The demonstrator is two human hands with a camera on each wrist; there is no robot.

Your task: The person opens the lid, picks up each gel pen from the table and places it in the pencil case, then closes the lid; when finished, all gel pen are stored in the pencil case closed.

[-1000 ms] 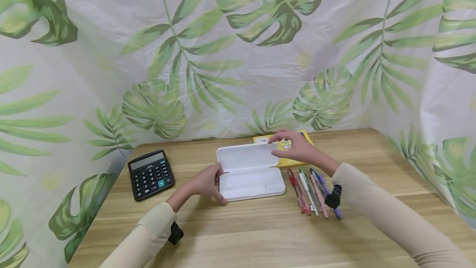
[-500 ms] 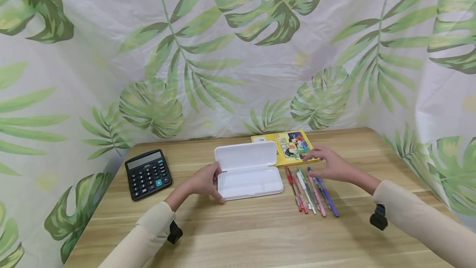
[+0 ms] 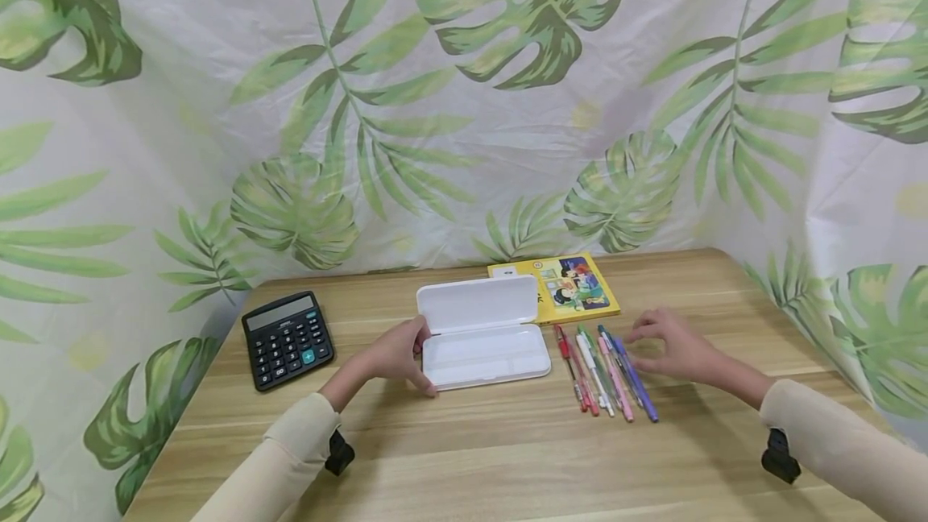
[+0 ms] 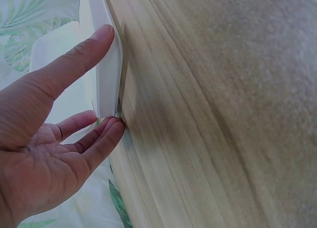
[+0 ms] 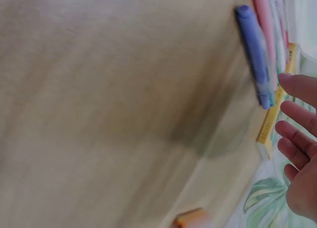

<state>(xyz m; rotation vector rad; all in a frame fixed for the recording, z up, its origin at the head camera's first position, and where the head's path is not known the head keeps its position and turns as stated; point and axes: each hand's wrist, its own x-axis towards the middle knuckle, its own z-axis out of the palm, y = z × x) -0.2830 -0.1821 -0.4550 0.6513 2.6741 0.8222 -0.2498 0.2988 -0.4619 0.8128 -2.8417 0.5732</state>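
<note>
A white pencil case [image 3: 486, 357] lies on the table with its lid [image 3: 478, 304] raised. My left hand [image 3: 397, 354] grips its left end, thumb along the front wall and fingers at the end near the hinge. In the left wrist view, the thumb [image 4: 84, 57] presses on the case's wall [image 4: 108, 74]. My right hand [image 3: 674, 347] hovers at the right of a row of several pens [image 3: 598, 373], fingers loosely bent and holding nothing. Nearest to it lies a purple pen [image 3: 638, 385], which shows as blue-violet in the right wrist view.
Behind the case and pens lies a yellow picture-covered book [image 3: 573, 288]. A black calculator [image 3: 288, 341] stands at the table's left. In the right wrist view, an orange thing [image 5: 193, 218] is partly cut off at the lower edge. A leaf-patterned curtain [image 3: 406, 103] hangs behind the table.
My right hand has left the raised lid and moved right over the pens to their right side. The left hand has stayed at the case's left end.
</note>
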